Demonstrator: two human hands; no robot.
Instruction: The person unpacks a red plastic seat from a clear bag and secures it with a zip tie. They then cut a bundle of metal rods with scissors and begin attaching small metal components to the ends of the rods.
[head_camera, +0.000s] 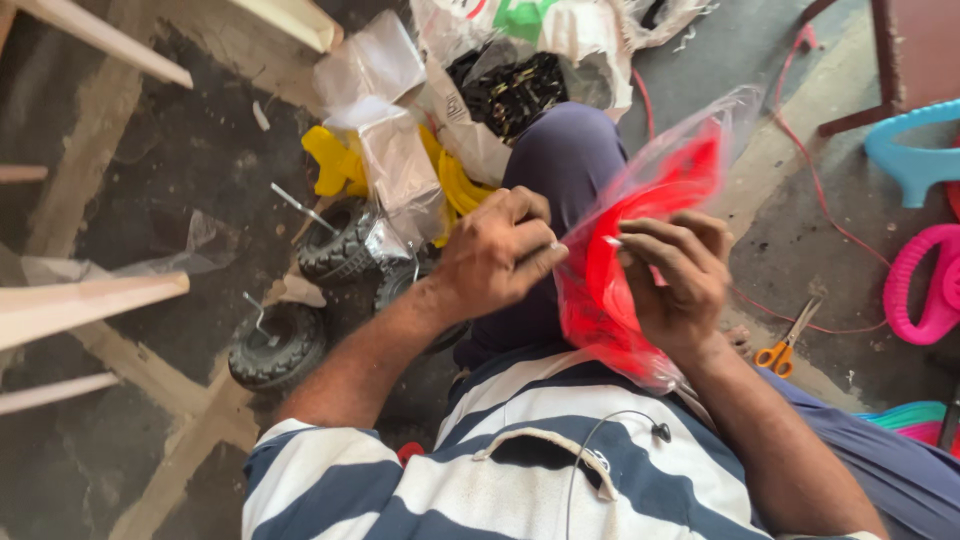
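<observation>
- A clear bag holding red plastic parts lies at the centre right of the frame, resting across the person's lap and rising toward the upper right.
- The right hand grips the bag from the right, fingers curled over its edge onto the red parts.
- The left hand sits just left of the bag, fingers bent and pinching at the bag's left edge; the fingertips of both hands nearly meet.
- Below the hands, a blue-and-white striped shirt fills the bottom of the frame, with a thin earphone wire lying on it.
- A dark blue knee rises behind the hands at the centre.
- Left of the knee, yellow plastic parts lie under crumpled clear bags.
- Black toy tyres lie on the floor at the centre left, one more lower left with a metal axle through it.
- At the top centre, a white sack gapes open with small black parts inside.
- Orange-handled scissors lie on the floor at the right, near a thin red cord.
- A blue plastic piece and a pink one sit at the right edge.
- Pale wooden bars cross the left edge.
</observation>
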